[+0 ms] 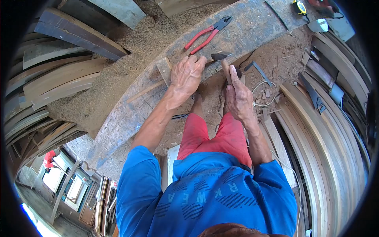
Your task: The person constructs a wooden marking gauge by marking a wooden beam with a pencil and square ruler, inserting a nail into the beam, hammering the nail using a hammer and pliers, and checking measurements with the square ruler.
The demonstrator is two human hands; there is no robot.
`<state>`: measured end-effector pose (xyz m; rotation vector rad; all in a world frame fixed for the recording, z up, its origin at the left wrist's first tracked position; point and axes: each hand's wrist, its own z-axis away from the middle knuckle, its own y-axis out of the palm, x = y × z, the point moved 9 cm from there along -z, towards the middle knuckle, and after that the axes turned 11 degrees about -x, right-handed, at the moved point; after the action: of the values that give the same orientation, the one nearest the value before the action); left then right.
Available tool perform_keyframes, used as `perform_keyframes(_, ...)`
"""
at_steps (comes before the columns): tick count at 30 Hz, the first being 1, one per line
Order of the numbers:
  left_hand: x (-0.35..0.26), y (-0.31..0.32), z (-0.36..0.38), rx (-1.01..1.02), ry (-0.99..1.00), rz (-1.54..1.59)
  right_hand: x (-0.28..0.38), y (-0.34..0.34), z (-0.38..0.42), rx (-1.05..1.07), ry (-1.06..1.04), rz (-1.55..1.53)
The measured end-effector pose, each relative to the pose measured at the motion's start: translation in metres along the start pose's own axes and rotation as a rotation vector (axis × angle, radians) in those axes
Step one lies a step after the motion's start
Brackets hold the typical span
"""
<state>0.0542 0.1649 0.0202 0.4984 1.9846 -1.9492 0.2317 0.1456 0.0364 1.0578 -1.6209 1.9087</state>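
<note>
My right hand (239, 98) is closed round the wooden handle of a hammer (226, 71), whose dark head is above the edge of a worn plank workbench (130, 106). To its left, my left hand (186, 75) rests on the bench with curled fingers, pressing on a thin wooden strip (145, 91). The strip passes beneath a short flat piece of wood (164, 70) beside my wrist. My palm hides the strip's middle. Red-handled pliers (208, 34) lie on the bench just beyond my left fingers.
A tape measure (299, 7) sits at the bench's far right end. On the sawdust-strewn floor lie a metal square (261, 73) and a looped cable (263, 94). Long boards (316, 158) are stacked at right, with a handsaw (312, 93) on them. Another person (50, 160) is far left.
</note>
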Motion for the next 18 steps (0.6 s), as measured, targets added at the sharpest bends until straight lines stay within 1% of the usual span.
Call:
perform_keyframes(1,-0.002,-0.002,0.000,-0.030,-0.002,-0.001,-0.002,0.002,0.000,0.014,-0.004,0.022)
perform_keyframes(3,-0.003,-0.009,-0.002,-0.091,-0.011,-0.005,0.004,-0.004,-0.002,-0.050,-0.051,-0.046)
perform_keyframes(4,-0.002,-0.008,0.000,-0.085,-0.021,0.010,0.007,-0.007,0.000,-0.078,-0.069,-0.081)
perform_keyframes(7,0.003,-0.005,-0.003,-0.081,-0.037,0.057,0.001,0.000,0.000,-0.001,-0.028,0.015)
perform_keyframes(10,0.007,-0.004,-0.006,-0.097,-0.032,0.088,0.009,-0.003,-0.001,-0.054,-0.079,-0.014)
perform_keyframes(13,0.008,-0.003,-0.003,-0.115,-0.028,0.099,0.021,-0.013,0.004,-0.171,-0.165,-0.076)
perform_keyframes(16,0.009,-0.002,-0.004,-0.119,-0.026,0.109,-0.002,0.009,0.004,0.101,0.013,0.128)
perform_keyframes(18,0.010,-0.001,-0.003,-0.112,-0.025,0.110,0.008,-0.003,-0.001,-0.038,-0.079,0.036)
